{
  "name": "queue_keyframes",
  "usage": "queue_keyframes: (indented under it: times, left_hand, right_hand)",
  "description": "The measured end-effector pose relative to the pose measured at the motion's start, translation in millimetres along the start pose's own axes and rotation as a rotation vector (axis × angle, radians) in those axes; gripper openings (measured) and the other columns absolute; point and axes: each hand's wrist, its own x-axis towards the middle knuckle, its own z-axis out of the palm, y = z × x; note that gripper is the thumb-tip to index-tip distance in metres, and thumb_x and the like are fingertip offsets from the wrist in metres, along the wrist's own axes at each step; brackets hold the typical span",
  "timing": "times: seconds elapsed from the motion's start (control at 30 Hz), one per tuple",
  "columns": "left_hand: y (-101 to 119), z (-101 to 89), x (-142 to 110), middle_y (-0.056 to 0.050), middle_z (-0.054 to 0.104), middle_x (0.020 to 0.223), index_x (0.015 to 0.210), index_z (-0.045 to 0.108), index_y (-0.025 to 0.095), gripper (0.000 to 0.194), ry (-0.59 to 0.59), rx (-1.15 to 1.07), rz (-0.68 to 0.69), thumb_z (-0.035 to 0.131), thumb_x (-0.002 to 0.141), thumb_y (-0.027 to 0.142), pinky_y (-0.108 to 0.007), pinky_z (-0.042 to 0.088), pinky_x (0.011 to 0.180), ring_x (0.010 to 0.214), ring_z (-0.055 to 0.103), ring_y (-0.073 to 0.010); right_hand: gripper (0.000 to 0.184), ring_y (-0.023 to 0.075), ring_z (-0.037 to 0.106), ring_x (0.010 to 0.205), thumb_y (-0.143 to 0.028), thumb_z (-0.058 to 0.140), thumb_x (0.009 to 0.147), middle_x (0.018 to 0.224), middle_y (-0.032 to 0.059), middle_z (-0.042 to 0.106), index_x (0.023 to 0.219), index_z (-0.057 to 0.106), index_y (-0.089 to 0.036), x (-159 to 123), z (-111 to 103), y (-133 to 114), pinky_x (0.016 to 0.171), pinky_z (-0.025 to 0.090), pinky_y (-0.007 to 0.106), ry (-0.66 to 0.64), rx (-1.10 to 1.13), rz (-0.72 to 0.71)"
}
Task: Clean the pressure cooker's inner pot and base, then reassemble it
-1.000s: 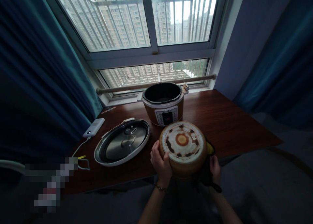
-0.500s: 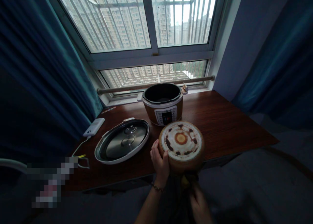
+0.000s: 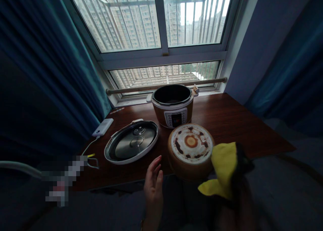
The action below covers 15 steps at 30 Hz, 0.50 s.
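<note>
with the lid (image 3: 132, 144) lying off the cooker (image 3: 161, 113), the right hand (image 3: 241, 202) is holding a yellow cloth (image 3: 224, 163) beside the stained pot (image 3: 181, 168), the left hand (image 3: 153, 187) hovering loosely open.

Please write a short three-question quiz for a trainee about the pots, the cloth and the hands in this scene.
1. Multiple choice: In front of the open cooker sits a brown pot. Which part of it faces up?
A) its open mouth
B) its stained underside
C) a side handle

2. True or false: The left hand is clear of the brown pot.

3. Fill in the blank: The yellow cloth is in the person's ____ hand.

Key: 1 B; 2 true; 3 right
</note>
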Motion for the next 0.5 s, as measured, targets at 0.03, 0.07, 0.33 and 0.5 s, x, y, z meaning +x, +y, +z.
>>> queue_keyframes:
  times: [0.03, 0.07, 0.33, 0.5]
  left_hand:
    - [1, -1.3, -1, -0.011, 0.053, 0.125, 0.115, 0.052, 0.019, 0.036, 0.035, -0.011, -0.004, 0.051, 0.084, 0.037, -0.040, 0.043, 0.095, 0.115, 0.051, -0.0249]
    - [2, -2.7, -2, -0.011, 0.053, 0.125, 0.116, 0.051, 0.019, 0.037, 0.085, -0.013, 0.001, 0.051, 0.084, 0.036, -0.040, 0.044, 0.094, 0.115, 0.051, -0.0248]
    - [-4, 1.7, -16, -0.006, 0.057, 0.117, 0.110, 0.053, 0.025, 0.026, -0.054, 0.421, 0.404, 0.043, 0.087, 0.018, -0.038, 0.043, 0.096, 0.111, 0.053, -0.0196]
    - [-19, 46.6, -22, -0.015, 0.021, 0.147, 0.140, 0.022, 0.022, 0.070, -0.223, 0.596, 0.420, 0.058, 0.081, 0.034, -0.058, 0.023, 0.105, 0.136, 0.015, -0.0326]
  right_hand:
    - [0.032, 0.0321, 0.048, 0.116, -0.039, 0.047, 0.083, 0.117, 0.0094, 0.059, 0.108, 0.063, -0.028, 12, 14, -7, 0.098, 0.038, 0.054, -0.011, -0.029, -0.070]
    - [0.033, 0.0308, 0.047, 0.118, -0.033, 0.045, 0.085, 0.121, 0.0088, 0.057, 0.114, 0.061, -0.028, 24, 30, -11, 0.099, 0.036, 0.054, -0.066, -0.165, -0.175]
    - [0.046, 0.0267, 0.038, 0.127, -0.011, 0.044, 0.083, 0.135, 0.0079, 0.046, 0.127, 0.051, -0.023, 49, 77, -7, 0.102, 0.037, 0.048, -0.338, -0.490, -0.387]
    - [0.034, 0.0180, 0.052, 0.114, -0.019, 0.036, 0.088, 0.121, 0.0067, 0.059, 0.116, 0.057, -0.021, 78, 30, 9, 0.100, 0.041, 0.036, -0.020, -0.200, -0.257]
